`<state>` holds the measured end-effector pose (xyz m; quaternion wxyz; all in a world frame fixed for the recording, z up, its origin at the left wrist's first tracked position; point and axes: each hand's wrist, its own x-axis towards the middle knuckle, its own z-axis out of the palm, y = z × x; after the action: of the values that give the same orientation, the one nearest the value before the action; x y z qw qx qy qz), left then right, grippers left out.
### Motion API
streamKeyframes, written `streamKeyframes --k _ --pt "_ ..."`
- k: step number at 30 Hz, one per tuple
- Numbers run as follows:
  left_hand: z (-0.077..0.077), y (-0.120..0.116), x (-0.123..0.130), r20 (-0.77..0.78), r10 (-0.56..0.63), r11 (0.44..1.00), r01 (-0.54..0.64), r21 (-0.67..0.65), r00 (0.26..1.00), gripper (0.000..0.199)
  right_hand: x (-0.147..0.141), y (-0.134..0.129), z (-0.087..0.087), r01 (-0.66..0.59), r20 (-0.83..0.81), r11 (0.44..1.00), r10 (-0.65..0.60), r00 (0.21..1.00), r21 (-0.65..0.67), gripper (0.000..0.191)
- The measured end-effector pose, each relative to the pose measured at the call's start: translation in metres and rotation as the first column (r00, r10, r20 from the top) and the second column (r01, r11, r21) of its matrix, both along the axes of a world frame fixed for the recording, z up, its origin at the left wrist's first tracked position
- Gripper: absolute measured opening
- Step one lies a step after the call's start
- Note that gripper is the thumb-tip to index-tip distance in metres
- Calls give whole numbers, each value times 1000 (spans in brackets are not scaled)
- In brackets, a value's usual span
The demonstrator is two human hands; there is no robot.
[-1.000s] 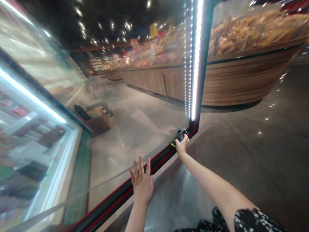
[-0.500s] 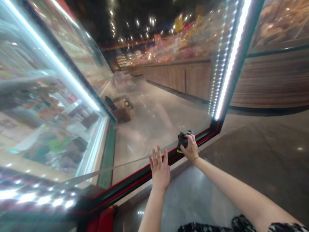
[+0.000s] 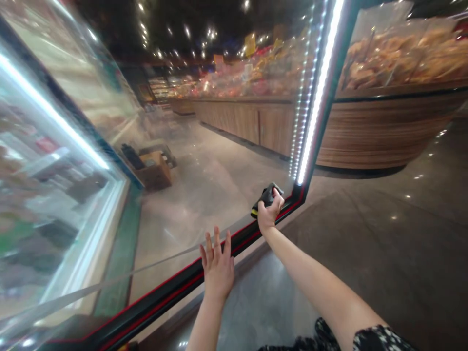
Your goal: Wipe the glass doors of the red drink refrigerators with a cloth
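A glass door [image 3: 234, 180] stands open across the view, with a black frame edged in red along its bottom. My right hand [image 3: 269, 208] grips a dark cloth [image 3: 269, 193] with a yellow edge, against the lower part of the glass near the frame's right corner. To its left, my left hand [image 3: 218, 268] has its fingers spread and rests on the bottom frame and glass, holding nothing.
At the left, a lit display case [image 3: 109, 195] holds blurred goods. Beyond the glass, a brown box [image 3: 155, 170] sits on the floor. A wood-panelled counter [image 3: 380, 131] with heaped goods curves at the right.
The view has turned to the right, so the door and case sit further left. My right hand has turned with the cloth on the glass. My left hand stays spread on the frame.
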<state>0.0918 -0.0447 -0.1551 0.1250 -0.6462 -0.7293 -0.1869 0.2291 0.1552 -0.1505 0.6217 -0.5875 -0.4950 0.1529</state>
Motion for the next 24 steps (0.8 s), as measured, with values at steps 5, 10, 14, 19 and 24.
streamKeyframes --k 5,10,14,19,24 --pt "1 -1 -1 -14 22 999 -22 -35 1000 89 59 48 15 5 -57 995 -11 998 -100 55" --pt "2 -4 -4 -26 17 998 -19 -54 1000 91 81 30 -26 -55 -127 970 25 992 -235 37" --pt "-4 -2 -7 -15 27 1000 -27 -12 1000 86 22 -26 -54 -136 -139 953 102 985 -269 44" --pt "-9 1 -7 4 52 997 -52 64 999 83 -34 -61 -69 -195 -118 943 169 979 -271 30" --pt "-5 -2 -8 2 76 997 -76 6 997 89 33 0 -52 8 -89 975 -28 996 -221 39"
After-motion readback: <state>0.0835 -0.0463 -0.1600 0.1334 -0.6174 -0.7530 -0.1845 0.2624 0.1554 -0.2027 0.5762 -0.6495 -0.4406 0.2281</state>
